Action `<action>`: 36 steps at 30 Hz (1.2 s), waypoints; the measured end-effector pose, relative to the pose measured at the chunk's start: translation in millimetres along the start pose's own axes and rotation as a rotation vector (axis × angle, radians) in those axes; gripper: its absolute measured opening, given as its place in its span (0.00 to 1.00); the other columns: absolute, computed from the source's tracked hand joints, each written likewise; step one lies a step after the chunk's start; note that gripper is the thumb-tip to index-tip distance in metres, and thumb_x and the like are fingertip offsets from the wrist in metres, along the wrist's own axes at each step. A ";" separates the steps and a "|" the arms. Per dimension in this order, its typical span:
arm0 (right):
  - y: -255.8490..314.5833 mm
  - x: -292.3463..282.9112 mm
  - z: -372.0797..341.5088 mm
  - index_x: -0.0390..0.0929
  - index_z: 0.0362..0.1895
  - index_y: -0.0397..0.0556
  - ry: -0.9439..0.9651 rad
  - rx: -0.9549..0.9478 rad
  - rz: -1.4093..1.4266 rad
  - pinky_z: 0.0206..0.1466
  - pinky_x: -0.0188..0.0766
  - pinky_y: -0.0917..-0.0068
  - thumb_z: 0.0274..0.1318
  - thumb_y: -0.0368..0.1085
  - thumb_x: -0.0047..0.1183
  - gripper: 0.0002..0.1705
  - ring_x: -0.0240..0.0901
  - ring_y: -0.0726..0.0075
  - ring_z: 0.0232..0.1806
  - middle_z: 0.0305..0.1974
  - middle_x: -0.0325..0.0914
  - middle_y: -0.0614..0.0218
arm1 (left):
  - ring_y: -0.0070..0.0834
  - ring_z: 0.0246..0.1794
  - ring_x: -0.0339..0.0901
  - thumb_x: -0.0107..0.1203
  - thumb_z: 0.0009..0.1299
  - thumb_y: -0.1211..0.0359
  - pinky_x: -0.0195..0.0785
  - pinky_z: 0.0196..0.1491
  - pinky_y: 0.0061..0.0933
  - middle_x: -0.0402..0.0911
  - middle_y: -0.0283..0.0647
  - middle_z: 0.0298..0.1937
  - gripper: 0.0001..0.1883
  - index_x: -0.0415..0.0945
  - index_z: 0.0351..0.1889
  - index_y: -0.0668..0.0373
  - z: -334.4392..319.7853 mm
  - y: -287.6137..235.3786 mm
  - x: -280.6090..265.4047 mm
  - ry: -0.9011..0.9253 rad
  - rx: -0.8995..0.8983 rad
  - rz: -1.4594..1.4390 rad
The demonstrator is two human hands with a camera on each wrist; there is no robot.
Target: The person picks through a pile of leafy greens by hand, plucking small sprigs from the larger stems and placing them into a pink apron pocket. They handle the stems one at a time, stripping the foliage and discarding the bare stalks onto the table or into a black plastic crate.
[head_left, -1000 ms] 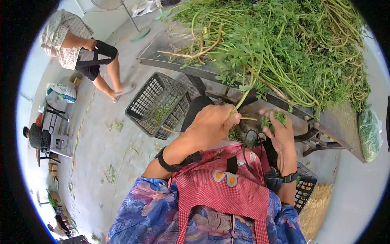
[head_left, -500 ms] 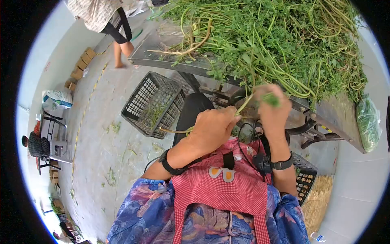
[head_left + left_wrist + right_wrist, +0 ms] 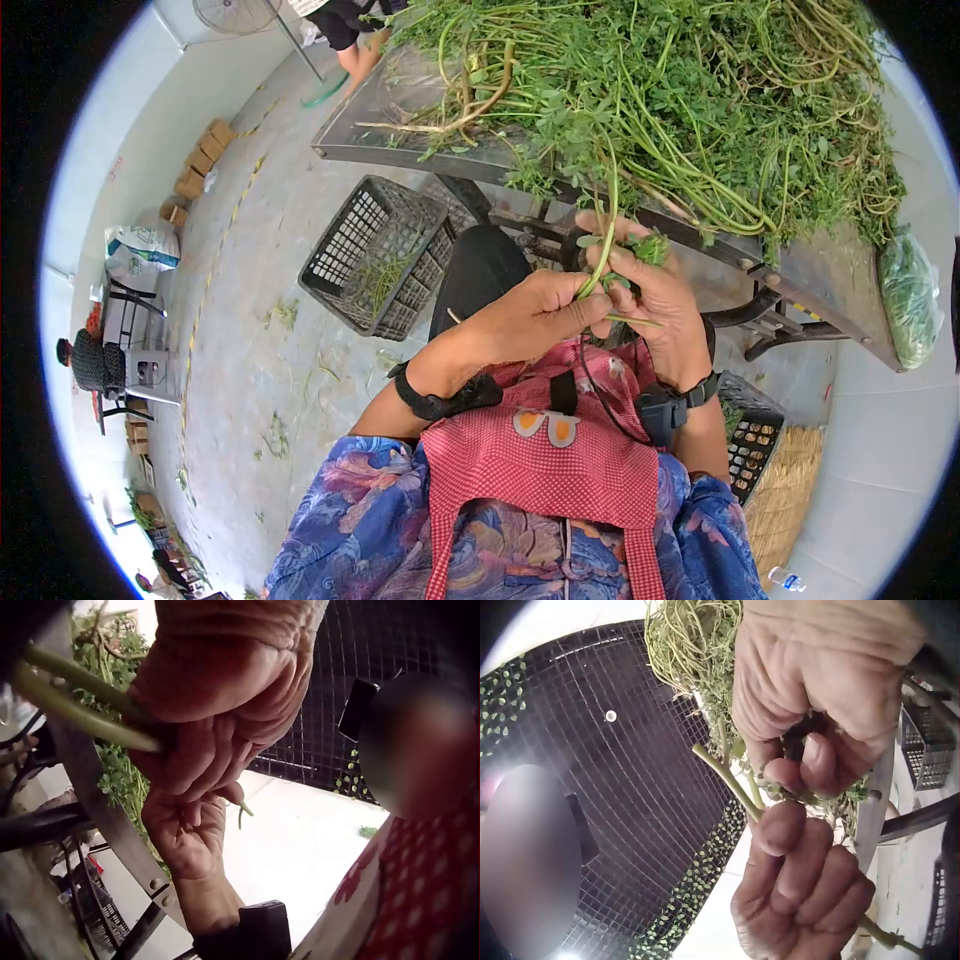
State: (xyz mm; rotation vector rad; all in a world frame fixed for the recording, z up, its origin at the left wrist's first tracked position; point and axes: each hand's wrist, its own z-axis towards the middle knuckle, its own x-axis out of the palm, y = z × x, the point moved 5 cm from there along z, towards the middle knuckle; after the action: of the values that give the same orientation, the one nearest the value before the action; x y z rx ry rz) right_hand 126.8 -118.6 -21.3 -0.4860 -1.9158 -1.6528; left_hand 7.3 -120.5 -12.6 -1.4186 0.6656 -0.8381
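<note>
My left hand point(image 3: 540, 310) grips a long green plant stem point(image 3: 607, 225) between thumb and curled fingers. In the left wrist view two thick lengths of stem point(image 3: 82, 720) come out of that fist. Close beside it, my right hand point(image 3: 660, 295) holds a small bunch of picked leafy tips point(image 3: 648, 248) in its curled fingers. Its fingertips are right at the stem. The right wrist view shows a bare stem end point(image 3: 724, 776) sticking out above the left thumb. Beyond both hands, a large heap of leafy green stems point(image 3: 690, 110) covers much of the metal table point(image 3: 355, 130).
A black plastic crate point(image 3: 345, 240) with some stems in it stands on the floor to the left. Another crate point(image 3: 755, 435) sits by my right side. A filled plastic bag point(image 3: 908, 310) hangs at the table's right end. Plant scraps point(image 3: 277, 435) litter the floor.
My right hand rose to the stem, then came back down beside the left hand, its leafy bunch still held. The left hand keeps its grip. A person walked away towards the top.
</note>
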 end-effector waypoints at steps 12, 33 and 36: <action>9.4 -28.3 -0.3 0.73 0.40 0.45 -0.255 -0.145 -0.182 0.16 0.54 0.88 0.56 0.31 0.51 0.07 0.65 0.83 0.18 0.31 0.76 0.68 | 0.26 0.22 0.70 0.44 0.72 0.62 0.62 0.27 0.27 0.72 0.39 0.21 0.14 0.69 0.31 0.63 -4.7 -4.3 -10.0 -0.077 -0.009 0.567; 26.7 3.1 -18.2 0.75 0.33 0.45 -0.214 -0.820 -1.386 0.29 0.67 0.72 0.37 0.23 0.57 0.13 0.72 0.55 0.28 0.26 0.71 0.61 | 0.50 0.25 0.72 0.52 0.65 0.67 0.62 0.26 0.45 0.72 0.50 0.20 0.09 0.67 0.29 0.63 -3.0 -12.8 -14.3 -0.357 0.125 0.749; 19.1 0.8 -18.0 0.75 0.31 0.45 -0.212 -0.755 -1.312 0.30 0.68 0.70 0.38 0.21 0.55 0.11 0.72 0.55 0.27 0.25 0.71 0.61 | 0.46 0.22 0.70 0.50 0.67 0.67 0.61 0.25 0.37 0.70 0.48 0.22 0.08 0.69 0.32 0.62 -4.8 -12.5 -18.7 -0.509 0.161 0.869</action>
State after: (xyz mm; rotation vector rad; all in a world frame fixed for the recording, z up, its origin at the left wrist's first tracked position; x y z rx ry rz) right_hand 140.8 -132.9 -4.4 0.5440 -1.7198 -3.2766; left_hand -8.4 -107.5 -2.1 -0.9800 0.7014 0.1513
